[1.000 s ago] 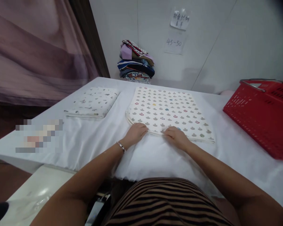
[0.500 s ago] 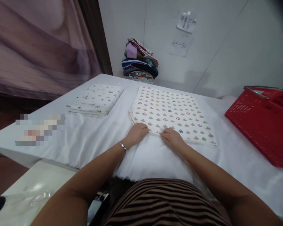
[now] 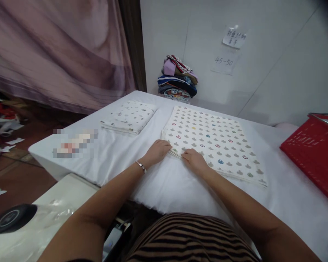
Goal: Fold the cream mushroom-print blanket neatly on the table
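Observation:
A white cloth [image 3: 210, 142] with grey, red and blue cloud-like prints lies folded in layers on the white-covered table [image 3: 142, 174]. My left hand [image 3: 159, 150] is at its near left corner, fingers closed on the edge. Close by to the right, my right hand [image 3: 194, 159] pinches the near edge of the same cloth between thumb and fingers. Left of it rests a second folded white cloth [image 3: 131, 116] with small dark prints, apart from both hands.
A red plastic basket [image 3: 314, 149] stands on the table at the right. Folded clothes [image 3: 177, 78] are stacked by the wall at the back. A blurred-out item [image 3: 75, 143] lies near the table's left edge. Below left is a white surface [image 3: 62, 189] with a dark round object [image 3: 15, 218].
The view has swung left, so everything appears further right. My hands have shifted left along the cloth's near edge, the left one now at the corner.

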Available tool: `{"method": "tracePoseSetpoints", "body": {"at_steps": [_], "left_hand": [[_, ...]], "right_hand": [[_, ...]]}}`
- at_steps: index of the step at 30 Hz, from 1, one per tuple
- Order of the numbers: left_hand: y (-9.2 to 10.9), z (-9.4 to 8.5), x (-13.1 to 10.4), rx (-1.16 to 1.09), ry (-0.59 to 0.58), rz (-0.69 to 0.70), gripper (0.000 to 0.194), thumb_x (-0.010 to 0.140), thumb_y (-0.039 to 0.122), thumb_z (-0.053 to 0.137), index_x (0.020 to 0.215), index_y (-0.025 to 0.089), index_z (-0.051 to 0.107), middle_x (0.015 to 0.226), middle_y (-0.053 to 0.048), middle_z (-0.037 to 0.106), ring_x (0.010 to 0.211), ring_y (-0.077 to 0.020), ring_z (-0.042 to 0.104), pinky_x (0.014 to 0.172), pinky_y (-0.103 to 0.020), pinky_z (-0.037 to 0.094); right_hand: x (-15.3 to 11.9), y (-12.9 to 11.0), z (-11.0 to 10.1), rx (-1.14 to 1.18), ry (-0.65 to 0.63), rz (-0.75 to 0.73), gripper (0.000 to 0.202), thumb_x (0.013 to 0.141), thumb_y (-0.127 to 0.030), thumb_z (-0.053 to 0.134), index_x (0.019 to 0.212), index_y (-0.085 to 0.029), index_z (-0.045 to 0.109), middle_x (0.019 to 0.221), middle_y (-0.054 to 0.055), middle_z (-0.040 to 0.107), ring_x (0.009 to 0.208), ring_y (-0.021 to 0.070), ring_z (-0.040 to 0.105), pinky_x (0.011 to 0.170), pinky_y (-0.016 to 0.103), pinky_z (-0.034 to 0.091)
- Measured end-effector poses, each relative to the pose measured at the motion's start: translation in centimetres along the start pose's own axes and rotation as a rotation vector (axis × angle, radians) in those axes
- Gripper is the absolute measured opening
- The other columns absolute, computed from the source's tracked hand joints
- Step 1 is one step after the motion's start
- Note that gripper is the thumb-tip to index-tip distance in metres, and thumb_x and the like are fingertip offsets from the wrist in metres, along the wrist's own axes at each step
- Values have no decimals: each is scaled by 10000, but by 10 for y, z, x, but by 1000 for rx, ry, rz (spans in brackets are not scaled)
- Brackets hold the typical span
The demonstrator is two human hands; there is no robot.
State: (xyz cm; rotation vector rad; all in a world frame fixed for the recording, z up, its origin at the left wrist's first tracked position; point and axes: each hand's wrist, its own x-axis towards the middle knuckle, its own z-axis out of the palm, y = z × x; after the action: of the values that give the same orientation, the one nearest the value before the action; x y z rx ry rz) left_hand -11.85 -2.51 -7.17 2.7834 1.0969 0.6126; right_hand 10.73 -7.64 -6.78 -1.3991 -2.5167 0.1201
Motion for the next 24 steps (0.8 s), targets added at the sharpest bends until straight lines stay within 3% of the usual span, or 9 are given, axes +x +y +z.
{"method": "tracePoseSetpoints", "body": {"at_steps": [8,15,19,24], "left_hand": [[-1,-1,-1,-12,-33,-26,273,924,231,388,958,210,659,973,-46,675,948,-180,570,899,-370,367],[-2,-7,2,-39,-79,-39,263,899,198,411,827,205,665,870,-37,667,868,-159,580,891,-359,370],[-4,-7,4,-34,-98,-27,271,910,194,386,846,204,649,908,-33,655,854,-152,580,893,-360,372],[-5,-6,3,-40,-10,3,155,876,181,451,935,177,594,1016,-57,619,961,-170,556,903,-341,386]], "right_hand": [[11,-6,7,14,-13,23,232,922,-199,448,842,-210,666,910,55,597,868,178,523,704,272,411],[18,-12,3,17,-85,62,228,941,-244,434,967,-212,659,956,64,584,926,177,524,738,265,409],[26,-19,2,-25,-137,90,253,952,-281,413,963,-214,656,977,61,586,929,175,528,694,247,395],[28,-22,2,-15,-139,126,289,960,-299,386,1068,-220,642,1000,60,606,939,170,540,717,244,397]]}}
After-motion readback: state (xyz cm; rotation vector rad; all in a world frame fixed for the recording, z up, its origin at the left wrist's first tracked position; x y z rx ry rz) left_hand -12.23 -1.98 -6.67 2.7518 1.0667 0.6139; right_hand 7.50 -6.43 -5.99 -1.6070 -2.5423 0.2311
